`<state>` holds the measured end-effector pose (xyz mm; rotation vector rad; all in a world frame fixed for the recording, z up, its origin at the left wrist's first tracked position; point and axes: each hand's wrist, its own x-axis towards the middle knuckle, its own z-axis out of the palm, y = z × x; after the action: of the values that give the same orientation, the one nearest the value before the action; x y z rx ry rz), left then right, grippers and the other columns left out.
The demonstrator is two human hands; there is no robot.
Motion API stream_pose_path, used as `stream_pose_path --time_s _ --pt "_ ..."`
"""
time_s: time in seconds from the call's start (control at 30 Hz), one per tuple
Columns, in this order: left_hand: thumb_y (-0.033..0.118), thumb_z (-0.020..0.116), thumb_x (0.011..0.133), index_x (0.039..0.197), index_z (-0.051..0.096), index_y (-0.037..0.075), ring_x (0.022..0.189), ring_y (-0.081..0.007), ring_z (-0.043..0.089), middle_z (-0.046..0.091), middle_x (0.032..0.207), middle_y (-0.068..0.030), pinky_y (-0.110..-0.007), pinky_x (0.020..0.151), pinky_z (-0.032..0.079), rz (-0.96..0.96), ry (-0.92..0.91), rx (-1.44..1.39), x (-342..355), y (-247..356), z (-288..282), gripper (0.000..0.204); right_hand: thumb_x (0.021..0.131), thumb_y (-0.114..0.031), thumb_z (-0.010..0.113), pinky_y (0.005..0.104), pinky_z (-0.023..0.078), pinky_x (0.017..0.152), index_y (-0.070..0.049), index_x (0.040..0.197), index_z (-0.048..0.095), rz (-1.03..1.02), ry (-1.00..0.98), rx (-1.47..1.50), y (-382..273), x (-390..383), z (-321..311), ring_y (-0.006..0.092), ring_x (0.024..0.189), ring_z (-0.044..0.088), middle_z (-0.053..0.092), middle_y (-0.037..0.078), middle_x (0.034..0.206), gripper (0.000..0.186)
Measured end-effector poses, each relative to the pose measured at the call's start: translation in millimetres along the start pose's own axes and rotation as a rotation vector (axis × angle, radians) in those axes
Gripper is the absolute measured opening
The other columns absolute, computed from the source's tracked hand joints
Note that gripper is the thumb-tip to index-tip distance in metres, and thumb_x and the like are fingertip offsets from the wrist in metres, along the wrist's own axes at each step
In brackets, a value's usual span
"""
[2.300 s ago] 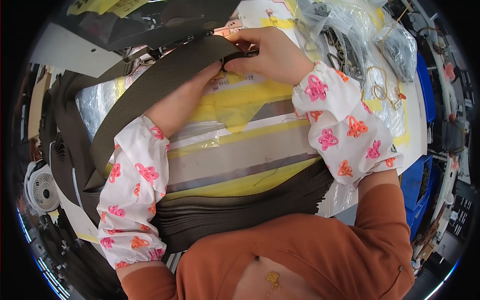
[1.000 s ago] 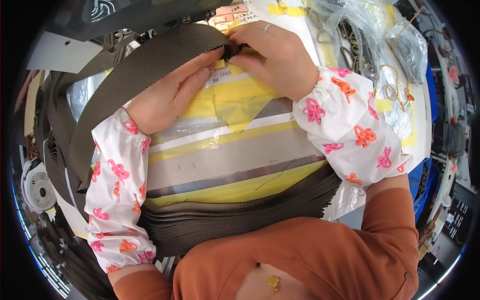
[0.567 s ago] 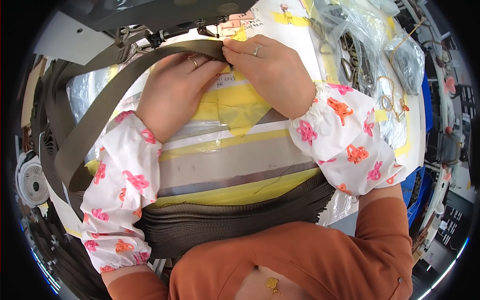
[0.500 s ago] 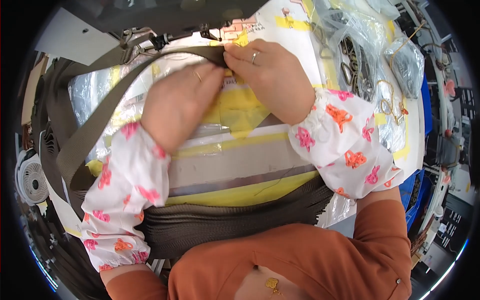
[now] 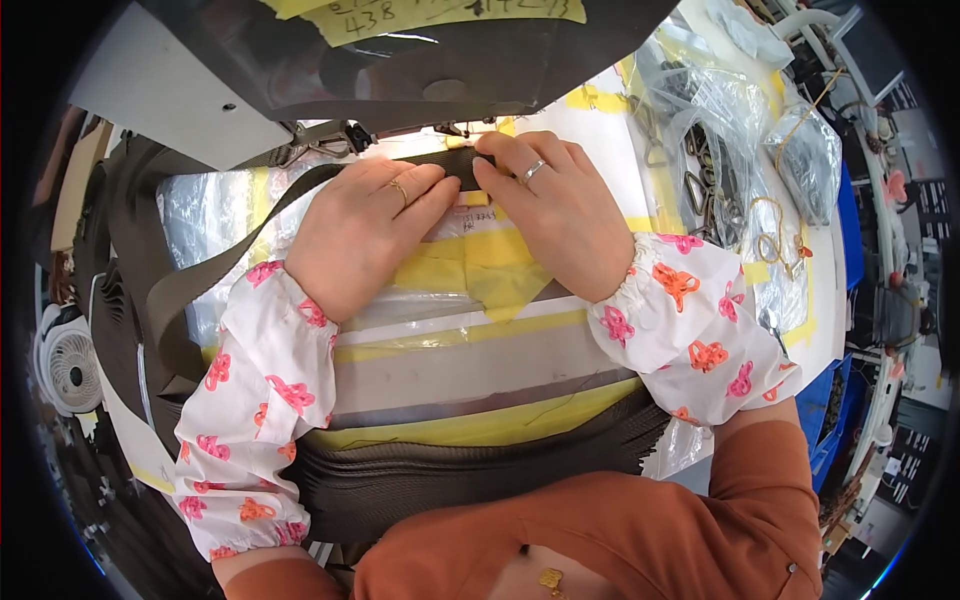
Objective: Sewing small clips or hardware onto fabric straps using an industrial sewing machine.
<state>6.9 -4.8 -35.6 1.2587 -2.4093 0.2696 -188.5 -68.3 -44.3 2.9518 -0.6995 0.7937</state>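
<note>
A dark olive webbing strap (image 5: 454,170) runs crosswise below the black head of a machine (image 5: 450,70), just short of its small metal working parts (image 5: 450,130). My left hand (image 5: 365,225) has curled fingers gripping the strap from the near side, while the strap's long tail (image 5: 215,262) loops down leftward. My right hand (image 5: 555,215) pinches the strap at its right part, thumb close to the left hand's fingers. Beneath both hands lies a work surface patched with yellow tape (image 5: 500,290) and clear plastic. Some fingertips are hidden behind the strap or fingers.
A stack of webbing pieces (image 5: 480,450) lies along the near edge, against my body. At right are plastic bags of metal rings (image 5: 705,170), a cord (image 5: 770,215) and blue bins (image 5: 830,400). At left are more hanging straps (image 5: 125,250) and a white fan (image 5: 75,365).
The strap's wide arc has flattened into a straighter run between my hands. My left hand has shifted its grip along it. The view has shifted, showing more of the machine head.
</note>
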Motion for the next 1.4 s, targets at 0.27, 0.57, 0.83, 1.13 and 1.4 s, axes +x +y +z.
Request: stream_pose_path --time_s 0.27,0.57,0.83,1.13,1.4 --pt "0.005 0.06 0.065 0.102 0.062 0.008 0.082 -0.0205 0.054 0.06 0.106 -0.0024 -0.036 0.08 0.044 -0.044 -0.07 -0.092 5 -8 0 0.038 0.07 -0.005 0.055 0.0339 0.042 0.083 -0.002 0.1 0.061 0.0 0.04 0.014 2 -1 0 0.0222 0.097 0.053 0.056 0.006 0.109 0.031" --pt "0.0 0.06 0.069 0.103 0.063 0.014 0.095 -0.0278 0.055 0.056 0.112 -0.0075 -0.036 0.077 0.048 -0.239 -0.061 -0.098 2 5 -7 0.037 0.068 -0.007 0.056 0.0346 0.041 0.084 -0.003 0.094 0.062 -0.04 -0.007 -0.068 1 3 -5 0.0207 0.094 0.054 0.059 0.005 0.104 0.027" --pt "-0.002 0.059 0.069 0.1 0.065 0.012 0.097 -0.0307 0.056 0.058 0.112 -0.0123 -0.036 0.08 0.047 -0.314 -0.146 -0.191 7 5 -8 0.034 0.066 -0.008 0.057 0.0392 0.039 0.088 -0.003 0.089 0.062 -0.061 -0.06 -0.141 -3 5 -12 0.0195 0.091 0.053 0.059 0.005 0.101 0.024" --pt "-0.002 0.06 0.071 0.095 0.064 0.004 0.094 -0.031 0.059 0.059 0.107 -0.0137 -0.036 0.08 0.047 -0.236 -0.066 -0.142 11 -2 -1 0.026 0.071 -0.012 0.057 0.0435 0.035 0.095 -0.008 0.08 0.063 -0.097 -0.043 -0.209 1 11 -9 0.0167 0.086 0.055 0.06 0.002 0.084 0.011" --pt "0.002 0.058 0.072 0.096 0.064 0.009 0.092 -0.0202 0.059 0.062 0.107 -0.0064 -0.034 0.067 0.035 -0.28 -0.066 -0.17 7 -6 3 0.026 0.07 -0.01 0.058 0.0448 0.035 0.095 -0.006 0.081 0.064 -0.101 -0.021 -0.221 3 11 -8 0.0172 0.084 0.054 0.06 0.002 0.085 0.012"
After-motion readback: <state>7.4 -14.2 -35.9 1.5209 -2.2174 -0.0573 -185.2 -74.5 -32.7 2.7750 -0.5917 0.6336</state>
